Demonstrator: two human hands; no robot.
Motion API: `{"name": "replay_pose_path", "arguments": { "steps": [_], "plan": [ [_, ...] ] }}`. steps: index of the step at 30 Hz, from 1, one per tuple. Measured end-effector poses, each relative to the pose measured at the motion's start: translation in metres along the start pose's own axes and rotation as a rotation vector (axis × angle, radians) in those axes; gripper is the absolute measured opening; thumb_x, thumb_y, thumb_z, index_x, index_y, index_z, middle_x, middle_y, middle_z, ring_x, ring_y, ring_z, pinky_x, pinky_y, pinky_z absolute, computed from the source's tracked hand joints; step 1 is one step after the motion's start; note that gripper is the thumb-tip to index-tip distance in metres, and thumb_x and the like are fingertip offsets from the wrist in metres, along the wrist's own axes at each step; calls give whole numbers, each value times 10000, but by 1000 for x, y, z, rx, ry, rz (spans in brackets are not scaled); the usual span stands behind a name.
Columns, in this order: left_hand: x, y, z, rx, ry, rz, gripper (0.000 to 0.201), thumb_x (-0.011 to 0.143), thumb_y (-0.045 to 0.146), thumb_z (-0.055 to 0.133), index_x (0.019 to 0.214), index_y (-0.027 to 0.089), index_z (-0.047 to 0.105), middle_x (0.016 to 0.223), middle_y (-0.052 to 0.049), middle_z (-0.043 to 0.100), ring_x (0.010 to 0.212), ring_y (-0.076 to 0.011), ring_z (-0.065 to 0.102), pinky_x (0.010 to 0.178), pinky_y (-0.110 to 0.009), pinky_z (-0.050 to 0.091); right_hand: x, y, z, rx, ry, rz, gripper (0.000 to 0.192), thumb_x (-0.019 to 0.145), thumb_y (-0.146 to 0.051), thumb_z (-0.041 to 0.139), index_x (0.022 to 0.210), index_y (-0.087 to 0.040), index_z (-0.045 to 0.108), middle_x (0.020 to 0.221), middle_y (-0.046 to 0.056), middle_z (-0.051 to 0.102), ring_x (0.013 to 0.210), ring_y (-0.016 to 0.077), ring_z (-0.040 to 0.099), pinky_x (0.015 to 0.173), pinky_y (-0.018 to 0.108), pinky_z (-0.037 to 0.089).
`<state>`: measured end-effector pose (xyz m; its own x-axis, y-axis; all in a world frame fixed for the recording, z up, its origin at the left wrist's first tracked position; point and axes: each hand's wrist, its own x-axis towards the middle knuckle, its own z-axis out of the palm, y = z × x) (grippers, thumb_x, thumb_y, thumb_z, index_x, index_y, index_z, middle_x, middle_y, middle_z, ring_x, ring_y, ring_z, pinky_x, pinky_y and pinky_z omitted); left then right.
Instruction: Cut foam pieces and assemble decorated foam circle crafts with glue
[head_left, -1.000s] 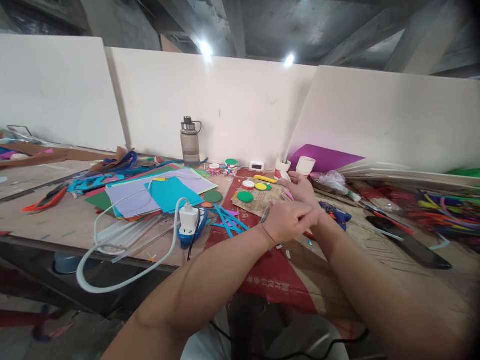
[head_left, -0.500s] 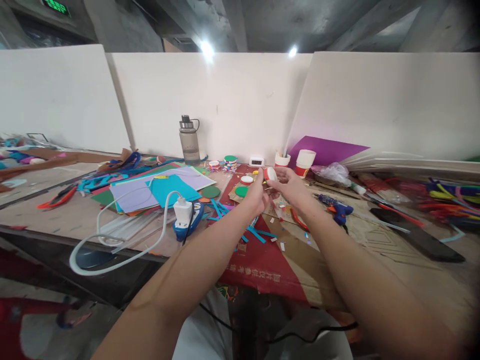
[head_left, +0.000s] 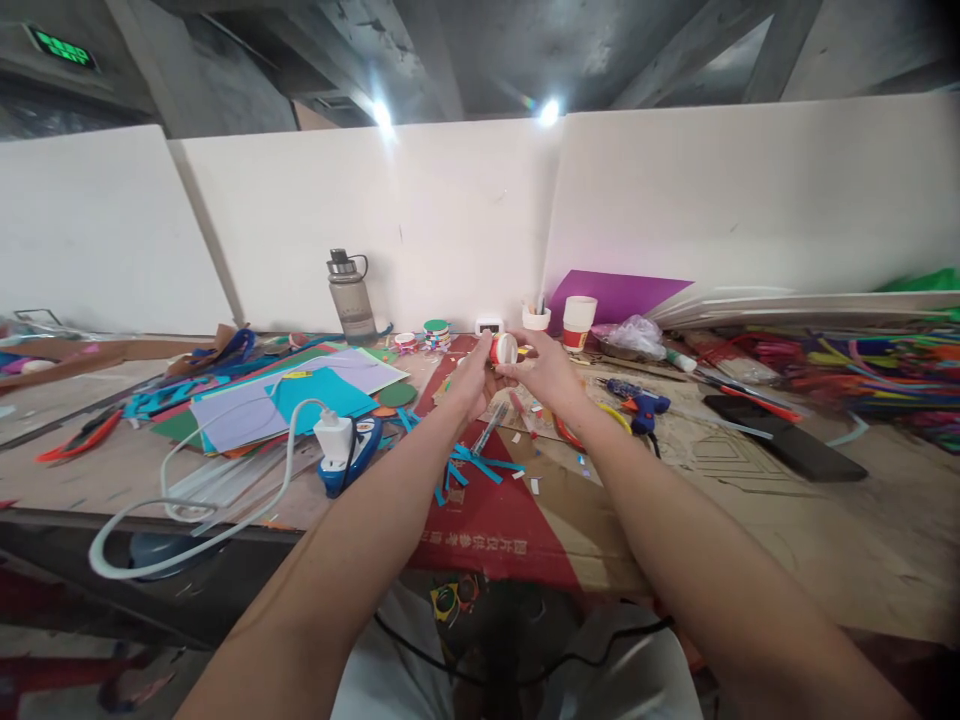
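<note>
Both hands up; left hand (head_left: 471, 377) and right hand (head_left: 545, 368) pinch the small red-and-white roll (head_left: 503, 348) between them; next, probably a careful fingertip peel.

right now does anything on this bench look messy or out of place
Yes. A white cable loops off the table's front edge, hanging over the floor. Blue paper strips and small scraps lie scattered below both hands, which hold a small red and white roll.
</note>
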<state>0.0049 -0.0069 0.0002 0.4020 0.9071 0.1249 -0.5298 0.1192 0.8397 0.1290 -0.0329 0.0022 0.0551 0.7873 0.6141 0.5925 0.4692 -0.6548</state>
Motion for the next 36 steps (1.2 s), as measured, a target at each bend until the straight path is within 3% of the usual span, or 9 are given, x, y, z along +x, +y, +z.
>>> {"name": "replay_pose_path", "arguments": {
  "steps": [6, 15, 23, 26, 29, 36],
  "plan": [
    [2, -1, -2, 12, 25, 1, 403, 975, 451, 397, 860, 134, 618, 618, -32, 633, 499, -99, 570, 537, -208, 469, 1, 4, 0, 21, -57, 48, 453, 736, -210, 697, 1187, -230, 657, 1242, 49, 661, 1133, 227, 590, 990, 394, 471],
    [9, 3, -10, -27, 162, -82, 453, 992, 429, 221, 812, 161, 539, 547, -12, 566, 395, -124, 522, 379, -223, 327, 0, 7, -2, 505, -191, 211, 424, 790, -404, 609, 1158, -196, 635, 1147, 59, 686, 1021, 190, 591, 881, 338, 444],
    [9, 2, -13, 26, 215, -87, 606, 963, 609, 181, 870, 166, 584, 574, -36, 616, 365, -107, 471, 377, -209, 319, 0, 8, -3, 657, -164, 388, 464, 695, -528, 698, 1023, -208, 624, 931, 4, 660, 767, 108, 561, 661, 229, 369],
    [8, 3, -13, 50, 229, -93, 668, 946, 647, 150, 870, 155, 596, 589, -70, 642, 376, -105, 468, 393, -205, 339, 1, 10, -5, 539, -121, 442, 425, 735, -530, 672, 990, -193, 625, 890, 6, 644, 701, 100, 547, 631, 224, 383],
    [7, 4, -13, 43, 284, -82, 685, 940, 661, 158, 856, 141, 597, 596, -84, 651, 382, -98, 463, 403, -199, 345, 2, 11, -6, 226, -102, 419, 354, 837, -472, 593, 998, -160, 643, 913, 35, 670, 711, 114, 564, 645, 238, 400],
    [11, 11, -17, -36, 335, -31, 738, 892, 740, 180, 834, 137, 601, 578, -66, 631, 384, -84, 458, 404, -188, 353, -1, 11, -8, -426, -271, 277, 307, 843, -400, 640, 983, -129, 678, 993, 91, 714, 858, 175, 621, 716, 247, 417]
  ]
}}
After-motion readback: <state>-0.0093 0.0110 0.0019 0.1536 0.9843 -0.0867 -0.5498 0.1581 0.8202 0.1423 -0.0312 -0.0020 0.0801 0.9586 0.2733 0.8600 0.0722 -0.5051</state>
